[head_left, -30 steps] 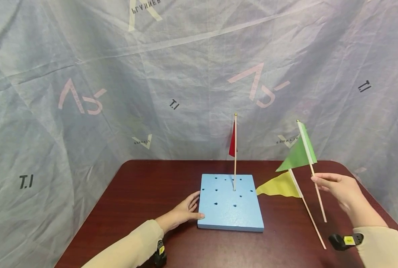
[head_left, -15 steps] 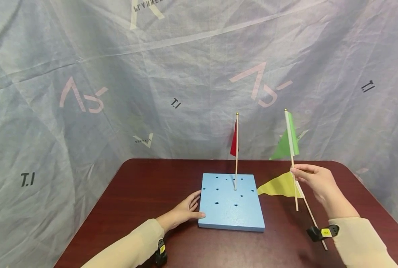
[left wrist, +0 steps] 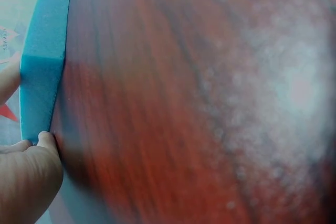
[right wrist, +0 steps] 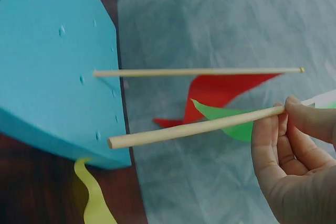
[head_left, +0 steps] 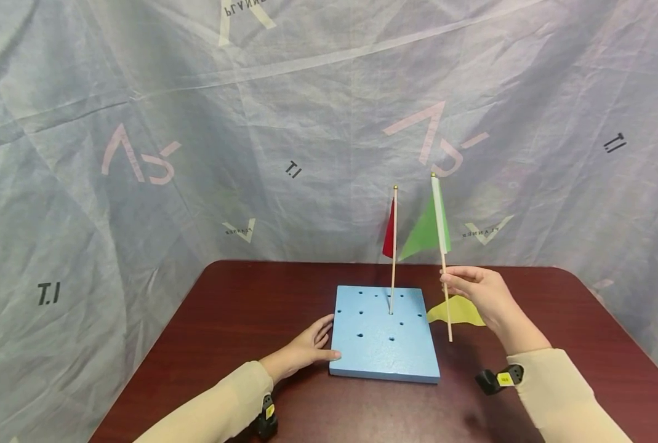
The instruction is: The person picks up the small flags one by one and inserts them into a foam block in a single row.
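Observation:
My right hand (head_left: 482, 296) pinches the wooden stick of a green pennant flag (head_left: 429, 225) between thumb and fingers. The flag stands nearly upright in the air, and its lower stick end points down just right of the blue board (head_left: 381, 360). In the right wrist view that stick end (right wrist: 111, 142) is apart from the board's face. My left hand (head_left: 305, 348) holds the board's left edge, thumb on top and fingers along the side. A red pennant flag (head_left: 389, 232) stands upright in one of the board's holes. Behind my right hand lies a yellow pennant flag (head_left: 458, 311), its stick hidden.
Several small holes (head_left: 391, 338) dot the board's top. The board lies on a dark red wooden table (head_left: 240, 307). A grey printed cloth (head_left: 317, 123) hangs behind the table's far edge.
My right hand has carried the green flag leftward toward the board, and the flag has become more upright. The yellow flag's stick is now covered. My left hand stays on the board.

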The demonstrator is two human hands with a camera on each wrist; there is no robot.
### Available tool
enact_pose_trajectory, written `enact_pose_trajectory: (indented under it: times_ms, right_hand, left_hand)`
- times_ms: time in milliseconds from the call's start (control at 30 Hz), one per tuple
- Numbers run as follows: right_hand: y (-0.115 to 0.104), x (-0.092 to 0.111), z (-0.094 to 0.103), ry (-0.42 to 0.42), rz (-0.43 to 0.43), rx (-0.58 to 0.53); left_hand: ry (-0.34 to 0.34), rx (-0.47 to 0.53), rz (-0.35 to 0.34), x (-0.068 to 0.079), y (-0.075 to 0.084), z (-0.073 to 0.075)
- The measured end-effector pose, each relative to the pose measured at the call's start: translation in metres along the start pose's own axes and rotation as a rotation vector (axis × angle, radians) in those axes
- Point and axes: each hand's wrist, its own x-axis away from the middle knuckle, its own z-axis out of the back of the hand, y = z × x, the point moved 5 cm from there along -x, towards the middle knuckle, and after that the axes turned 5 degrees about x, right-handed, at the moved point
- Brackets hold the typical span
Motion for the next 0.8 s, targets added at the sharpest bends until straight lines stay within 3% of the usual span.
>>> enact_pose_trajectory:
  times_ms: [367, 800]
  right_hand:
    - [-0.004, -0.008, -0.033, -0.049, 0.044, -0.01]
    - [-0.013, -0.033, -0.081, -0.031, 0.097, -0.039]
  left_hand:
    - [0.005, -0.004, 0.002, 0.0, 0.0, 0.0]
    - [0.005, 0.01, 0.008, -0.002, -0.003, 0.002]
